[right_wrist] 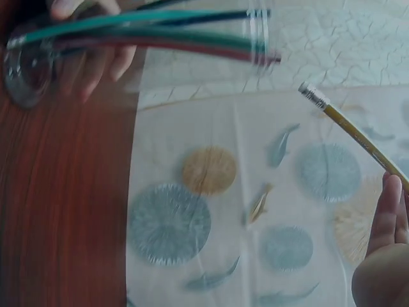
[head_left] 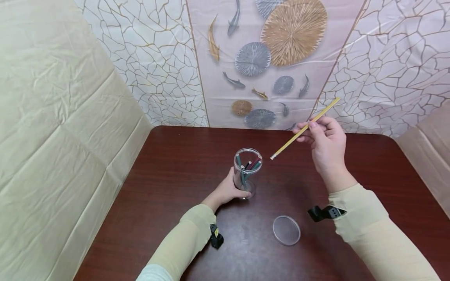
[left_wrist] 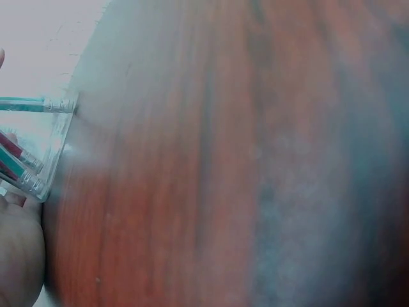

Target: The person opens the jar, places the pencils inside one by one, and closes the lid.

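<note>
My left hand [head_left: 226,189] grips a tall clear cup [head_left: 237,176] low on its side; the cup stands on the table and holds several green, red and dark pencils [right_wrist: 160,33]. In the left wrist view, silver pencil ends [left_wrist: 59,105] show at the cup's edge. To the right, above the table, my right hand [head_left: 329,147] pinches a yellow pencil [head_left: 297,136] between thumb and fingers. That pencil slants, its silver eraser end [right_wrist: 313,94] down and toward the cup's mouth, apart from the rim. Part of the right hand is cut off in its wrist view.
A clear round lid [head_left: 286,231] lies flat on the dark red-brown table [head_left: 158,218], in front and to the right of the cup. Behind the table's far edge hangs a patterned sheet [head_left: 225,105]. Pale cloth [head_left: 70,125] covers the left side.
</note>
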Tool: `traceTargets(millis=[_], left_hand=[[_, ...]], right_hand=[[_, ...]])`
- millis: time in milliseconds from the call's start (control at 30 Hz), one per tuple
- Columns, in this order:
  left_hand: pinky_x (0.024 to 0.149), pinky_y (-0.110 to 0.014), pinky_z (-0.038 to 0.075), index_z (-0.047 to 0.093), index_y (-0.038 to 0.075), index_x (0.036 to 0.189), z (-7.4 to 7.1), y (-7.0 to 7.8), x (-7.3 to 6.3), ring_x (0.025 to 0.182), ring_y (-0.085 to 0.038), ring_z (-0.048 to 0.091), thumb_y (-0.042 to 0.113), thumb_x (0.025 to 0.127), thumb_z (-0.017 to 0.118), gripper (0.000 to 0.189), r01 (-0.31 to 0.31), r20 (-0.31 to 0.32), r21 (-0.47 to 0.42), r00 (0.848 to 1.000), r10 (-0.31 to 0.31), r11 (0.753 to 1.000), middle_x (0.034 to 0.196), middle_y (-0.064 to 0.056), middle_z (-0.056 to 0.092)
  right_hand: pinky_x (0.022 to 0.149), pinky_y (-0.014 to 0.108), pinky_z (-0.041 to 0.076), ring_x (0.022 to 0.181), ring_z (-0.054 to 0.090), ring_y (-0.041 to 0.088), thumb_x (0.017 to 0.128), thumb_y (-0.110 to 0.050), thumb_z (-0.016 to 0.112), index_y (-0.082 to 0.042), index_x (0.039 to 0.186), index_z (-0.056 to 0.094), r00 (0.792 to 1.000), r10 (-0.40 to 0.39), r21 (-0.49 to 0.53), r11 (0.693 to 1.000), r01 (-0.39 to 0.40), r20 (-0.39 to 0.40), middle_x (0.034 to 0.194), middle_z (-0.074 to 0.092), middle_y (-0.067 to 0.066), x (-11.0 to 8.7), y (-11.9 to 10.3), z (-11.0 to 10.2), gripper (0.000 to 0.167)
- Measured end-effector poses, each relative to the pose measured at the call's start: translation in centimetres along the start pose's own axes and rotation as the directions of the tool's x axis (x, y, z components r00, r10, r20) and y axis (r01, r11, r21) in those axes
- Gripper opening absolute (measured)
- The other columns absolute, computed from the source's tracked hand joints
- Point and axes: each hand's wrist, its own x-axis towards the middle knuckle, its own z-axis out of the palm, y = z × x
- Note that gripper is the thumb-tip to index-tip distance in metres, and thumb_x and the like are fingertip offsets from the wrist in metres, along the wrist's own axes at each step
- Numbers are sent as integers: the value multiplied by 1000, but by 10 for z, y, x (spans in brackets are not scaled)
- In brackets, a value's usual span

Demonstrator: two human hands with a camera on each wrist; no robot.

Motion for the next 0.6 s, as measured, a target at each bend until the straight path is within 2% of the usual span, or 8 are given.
traceTargets(millis=[67,167,367,600], left_hand=[[98,-37,35,34,18,129,-1,0,-1,116,-14,47,20,62,86,85,4,-2,6,1000,-4,1000,126,-1,53],[98,-37,35,35,18,128,-1,1,-1,115,-14,47,20,62,86,83,6,-1,14,1000,-6,1000,126,-1,54],[98,-37,35,35,17,126,-1,2,-1,115,-14,47,19,62,86,82,-1,-3,8,1000,1,1000,126,-2,54],[99,-35,34,35,15,126,-1,2,0,115,-13,47,18,62,87,82,-6,-2,1,1000,6,1000,127,-2,53]], right_hand=[[59,33,54,72,67,31,91,8,52,8,92,51,1000,-1,40,999,1,13,80,66,26,-1,1,6,2],[61,34,55,73,67,31,91,9,50,7,91,51,1000,0,42,999,-1,15,81,66,25,-3,4,12,4],[65,33,55,78,68,27,92,6,51,6,94,52,998,25,-94,995,-19,63,85,67,20,-9,13,20,2],[67,31,54,82,68,23,91,3,56,10,99,51,989,22,-252,968,16,144,87,69,15,-13,21,24,12]])
